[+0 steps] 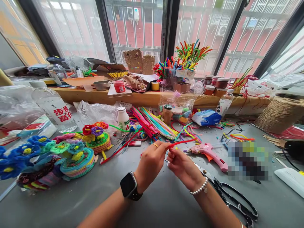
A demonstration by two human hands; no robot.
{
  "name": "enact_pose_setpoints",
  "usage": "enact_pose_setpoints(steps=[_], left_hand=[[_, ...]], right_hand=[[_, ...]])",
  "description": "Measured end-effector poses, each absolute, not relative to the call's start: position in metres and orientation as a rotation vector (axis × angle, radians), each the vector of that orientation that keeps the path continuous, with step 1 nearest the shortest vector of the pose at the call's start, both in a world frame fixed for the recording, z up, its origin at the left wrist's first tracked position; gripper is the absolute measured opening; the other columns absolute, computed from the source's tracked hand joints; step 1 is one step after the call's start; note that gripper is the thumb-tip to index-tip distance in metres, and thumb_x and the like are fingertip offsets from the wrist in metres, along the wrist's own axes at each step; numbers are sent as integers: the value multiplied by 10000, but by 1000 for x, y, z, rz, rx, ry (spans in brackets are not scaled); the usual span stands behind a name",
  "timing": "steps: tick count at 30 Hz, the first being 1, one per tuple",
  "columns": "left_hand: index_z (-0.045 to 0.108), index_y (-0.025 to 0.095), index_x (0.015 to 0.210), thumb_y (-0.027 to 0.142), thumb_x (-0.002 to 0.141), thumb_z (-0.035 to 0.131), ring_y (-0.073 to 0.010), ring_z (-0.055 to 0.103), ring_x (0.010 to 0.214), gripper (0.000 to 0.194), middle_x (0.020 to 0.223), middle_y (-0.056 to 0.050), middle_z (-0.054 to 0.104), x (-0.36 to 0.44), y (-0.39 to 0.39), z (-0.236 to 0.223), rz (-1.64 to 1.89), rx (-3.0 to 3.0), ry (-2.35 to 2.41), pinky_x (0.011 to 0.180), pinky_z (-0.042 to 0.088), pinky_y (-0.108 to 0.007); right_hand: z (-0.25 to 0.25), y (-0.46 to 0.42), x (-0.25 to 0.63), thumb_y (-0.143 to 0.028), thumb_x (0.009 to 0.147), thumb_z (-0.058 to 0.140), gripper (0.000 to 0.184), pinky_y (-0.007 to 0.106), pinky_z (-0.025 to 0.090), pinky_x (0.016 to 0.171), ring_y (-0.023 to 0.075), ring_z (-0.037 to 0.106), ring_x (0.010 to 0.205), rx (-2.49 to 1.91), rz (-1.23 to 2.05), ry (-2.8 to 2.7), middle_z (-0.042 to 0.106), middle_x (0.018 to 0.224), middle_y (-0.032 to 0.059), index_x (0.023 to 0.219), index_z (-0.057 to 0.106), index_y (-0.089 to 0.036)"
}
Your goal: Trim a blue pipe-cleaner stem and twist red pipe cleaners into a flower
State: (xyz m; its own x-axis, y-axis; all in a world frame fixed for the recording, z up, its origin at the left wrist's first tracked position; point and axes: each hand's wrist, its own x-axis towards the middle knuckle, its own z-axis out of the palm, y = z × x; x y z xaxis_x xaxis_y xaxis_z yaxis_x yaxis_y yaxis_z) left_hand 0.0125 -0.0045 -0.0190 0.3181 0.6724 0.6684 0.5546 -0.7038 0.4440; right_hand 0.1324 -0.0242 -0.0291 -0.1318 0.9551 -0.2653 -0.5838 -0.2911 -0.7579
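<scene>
My left hand (149,160), with a black watch at the wrist, is closed in a pinch on a red pipe cleaner (182,142). The fuzzy stem sticks out to the right, above my other hand. Close beside it, my right hand (184,167), wearing a beaded bracelet, has curled fingers with the tips pinched at the same stem. Part of the stem is hidden behind the fingers. Black-handled scissors (234,196) lie by my right forearm, their blades partly covered by that hand. A pink glue gun (210,153) rests just right of my hands.
Bundled pipe cleaners (147,123) lie beyond my hands. Pipe-cleaner flowers (26,150) and a coiled round piece (78,163) stand at left, near a water bottle (53,107). A twine spool (273,115) is at right. Jars and a container of pipe cleaners (169,77) line the wooden ledge (142,98).
</scene>
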Motion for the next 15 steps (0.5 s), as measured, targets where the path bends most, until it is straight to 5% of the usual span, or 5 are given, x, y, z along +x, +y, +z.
enact_pose_setpoints(steps=[3,9,15], left_hand=[[615,137,802,261,738,491,-153,590,673,186,748,-67,647,8,2,-7,1223,1893,1220,636,465,-260],[629,101,733,331,660,573,-150,594,646,248,691,-70,652,0,11,3,878,1283,1073,620,468,-251],[643,111,702,342,637,590,-138,581,613,245,633,-47,638,3,9,-5,841,1345,998,592,464,-236]], right_hand=[[-23,-25,140,-320,696,544,161,205,302,476,85,374,538,-1005,1410,-958,412,594,-27,675,515,-163],[-21,-22,154,-152,729,487,192,311,381,698,176,455,787,-1192,116,-1756,498,874,61,903,559,-184],[-27,-21,154,-133,764,486,177,280,407,654,163,466,721,-1151,-335,-1977,535,807,68,901,591,-170]])
